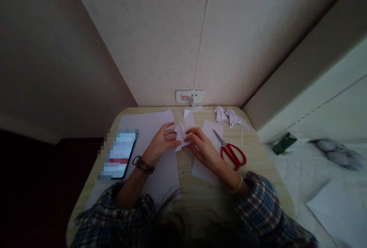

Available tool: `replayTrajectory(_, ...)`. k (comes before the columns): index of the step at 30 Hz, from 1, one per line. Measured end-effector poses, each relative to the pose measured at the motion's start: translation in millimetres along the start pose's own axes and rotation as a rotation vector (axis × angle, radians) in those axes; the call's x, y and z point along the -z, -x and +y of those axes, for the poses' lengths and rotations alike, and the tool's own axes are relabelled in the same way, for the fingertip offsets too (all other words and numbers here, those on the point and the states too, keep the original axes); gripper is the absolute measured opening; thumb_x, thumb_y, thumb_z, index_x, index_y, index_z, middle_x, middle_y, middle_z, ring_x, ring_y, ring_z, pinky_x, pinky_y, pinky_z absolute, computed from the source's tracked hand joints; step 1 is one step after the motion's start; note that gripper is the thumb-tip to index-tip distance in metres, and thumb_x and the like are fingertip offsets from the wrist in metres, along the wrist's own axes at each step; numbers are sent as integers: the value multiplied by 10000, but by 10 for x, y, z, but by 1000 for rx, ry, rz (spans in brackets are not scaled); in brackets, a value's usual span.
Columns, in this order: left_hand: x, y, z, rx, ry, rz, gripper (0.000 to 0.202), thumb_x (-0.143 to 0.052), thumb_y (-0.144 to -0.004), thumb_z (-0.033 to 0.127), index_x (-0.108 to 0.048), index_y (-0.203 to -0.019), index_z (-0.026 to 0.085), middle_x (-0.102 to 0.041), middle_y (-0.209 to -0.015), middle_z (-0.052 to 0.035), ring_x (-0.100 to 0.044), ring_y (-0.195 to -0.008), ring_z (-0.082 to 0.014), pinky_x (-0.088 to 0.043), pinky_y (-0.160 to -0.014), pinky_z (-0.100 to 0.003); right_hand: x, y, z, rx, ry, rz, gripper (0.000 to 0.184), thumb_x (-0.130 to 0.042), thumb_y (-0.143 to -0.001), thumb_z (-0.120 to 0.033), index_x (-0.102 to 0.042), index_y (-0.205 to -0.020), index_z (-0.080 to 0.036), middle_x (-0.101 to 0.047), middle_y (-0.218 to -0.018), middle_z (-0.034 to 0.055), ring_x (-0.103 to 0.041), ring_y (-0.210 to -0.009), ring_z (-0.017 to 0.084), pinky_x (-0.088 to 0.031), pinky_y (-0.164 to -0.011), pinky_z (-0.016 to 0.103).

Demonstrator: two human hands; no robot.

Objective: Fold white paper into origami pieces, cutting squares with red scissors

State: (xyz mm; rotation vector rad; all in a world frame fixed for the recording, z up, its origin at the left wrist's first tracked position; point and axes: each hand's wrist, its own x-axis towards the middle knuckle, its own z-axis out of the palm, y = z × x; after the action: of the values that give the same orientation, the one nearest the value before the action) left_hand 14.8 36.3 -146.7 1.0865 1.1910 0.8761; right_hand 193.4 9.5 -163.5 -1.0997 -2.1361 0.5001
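Observation:
A small white origami frog (181, 132) is between my hands, above the middle of the table. My left hand (160, 142) holds its left side, the thumb at its lower left edge and the fingers curled near its top. On the other side, the bent fingers of my right hand (204, 147) pinch its right edge and cover part of it. Two more folded frogs, a left one (220, 114) and a right one (232, 117), lie at the back right. Red-handled scissors (233, 155) rest beside my right forearm, slightly open, blades pointing away.
Large white paper (134, 133) lies under my left arm, a smaller sheet (210, 128) under my right. Paper scraps (188, 118) lie at the back. A phone (120, 154) sits at the table's left. Behind is a wall socket (189, 96); to the right, a white bed-like surface (301, 171).

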Motion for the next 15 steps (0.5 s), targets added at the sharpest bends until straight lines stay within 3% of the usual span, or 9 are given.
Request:
replayTrajectory(5, 13, -29, -184, -144, -171, 48, 686, -701, -656, 166, -405, -1273, 218, -562, -1206, -111, -655, -962, -211, -556, -804, -392, -100, 25, 101, -68, 34, -8, 183, -520, -816, -67, -561, -956, -178, -541, -1075, 99, -578, -992, 204, -502, -846, 333)
replayTrajectory(8, 0, 26, -224, -280, -342, 92, 502, -678, -697, 164, -527, -1172, 223, -505, -1268, -104, -584, -1071, -242, -538, -840, -417, -144, 39, 166, -95, 82, -32, 197, -530, -802, -55, -572, -951, -176, -546, -1078, 102, -575, -979, 218, -497, -830, 357)
replayTrajectory(12, -39, 103, -219, -439, -592, 38, 141, -641, -747, 113, -663, -852, 205, -621, -996, -49, -559, -1011, -242, -480, -899, -431, -178, 37, 195, -113, 152, -56, 184, -567, -803, -68, -589, -957, -166, -567, -1069, 120, -558, -986, 252, -470, -822, 398)
replayTrajectory(15, -66, 107, -239, -501, -740, -41, 125, -594, -793, 86, -654, -771, 194, -636, -854, -31, -577, -890, -218, -485, -849, -392, -168, 27, 165, -123, 186, -61, 159, -593, -809, -95, -604, -947, -173, -574, -1069, 121, -531, -1020, 260, -446, -844, 406)
